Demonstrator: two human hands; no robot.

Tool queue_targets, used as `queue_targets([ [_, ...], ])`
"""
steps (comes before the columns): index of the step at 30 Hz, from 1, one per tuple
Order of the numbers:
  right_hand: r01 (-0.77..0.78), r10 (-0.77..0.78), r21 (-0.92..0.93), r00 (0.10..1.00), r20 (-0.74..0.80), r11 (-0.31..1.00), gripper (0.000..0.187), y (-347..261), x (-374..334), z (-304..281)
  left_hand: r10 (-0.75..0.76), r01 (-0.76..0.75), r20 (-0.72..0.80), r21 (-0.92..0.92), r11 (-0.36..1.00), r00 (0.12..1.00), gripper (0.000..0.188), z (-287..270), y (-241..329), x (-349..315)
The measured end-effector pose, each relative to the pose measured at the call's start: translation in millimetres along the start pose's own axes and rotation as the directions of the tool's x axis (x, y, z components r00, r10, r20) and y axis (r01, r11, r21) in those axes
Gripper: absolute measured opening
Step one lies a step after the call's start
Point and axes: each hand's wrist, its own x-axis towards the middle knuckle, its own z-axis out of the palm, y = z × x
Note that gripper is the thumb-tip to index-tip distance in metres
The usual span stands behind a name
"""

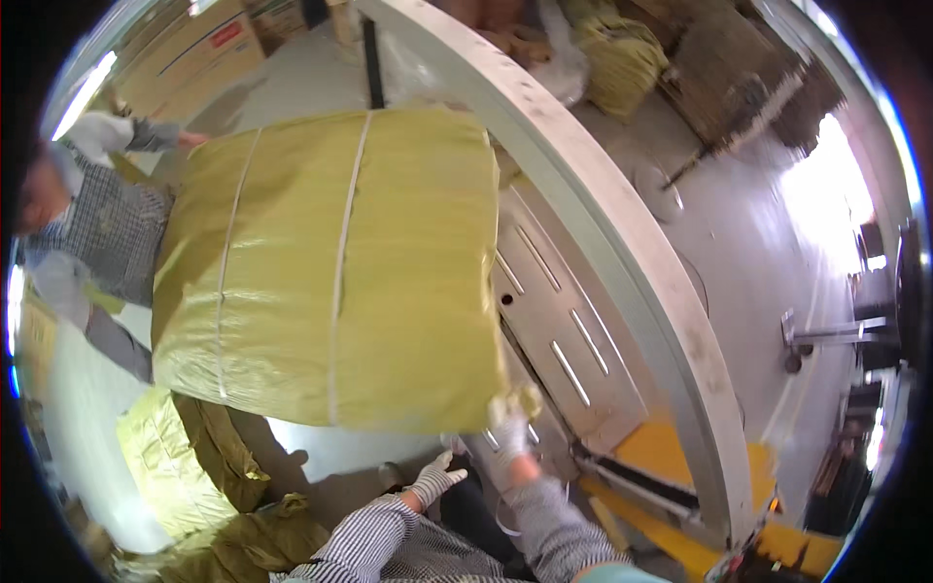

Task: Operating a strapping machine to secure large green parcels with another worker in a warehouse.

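A large yellow woven-plastic bale, bound with two white straps, fills the middle of the view. My right hand, in a pale glove, is closed on the gathered corner of the wrapping at the bale's near right. Below the near edge, my left hand is apart from the bale, its gloved fingers stretched out and holding nothing. At the left, a co-worker in a checked apron reaches both arms to the bale's far side; one hand touches its far left corner.
A slotted metal plate lies right of the bale, under a heavy pale frame beam that arches over it. Yellow machine parts stand at the lower right. Crumpled yellow sacking lies lower left; cartons stand behind.
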Motion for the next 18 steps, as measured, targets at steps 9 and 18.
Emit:
queue_targets([
  [9,0.412,-0.252,-0.306,0.857,0.449,0.858,0.028,-194.7,81.4,66.2,-0.617,-0.468,-0.484,-0.860,0.204,0.620,0.049,-65.2,-199.7,134.8],
  [18,0.481,-0.397,-0.765,0.861,0.318,0.428,0.104,-179.9,373.2,187.0,-0.697,-0.691,-0.396,-0.696,-0.197,0.598,0.043,-176.4,-261.9,129.3],
])
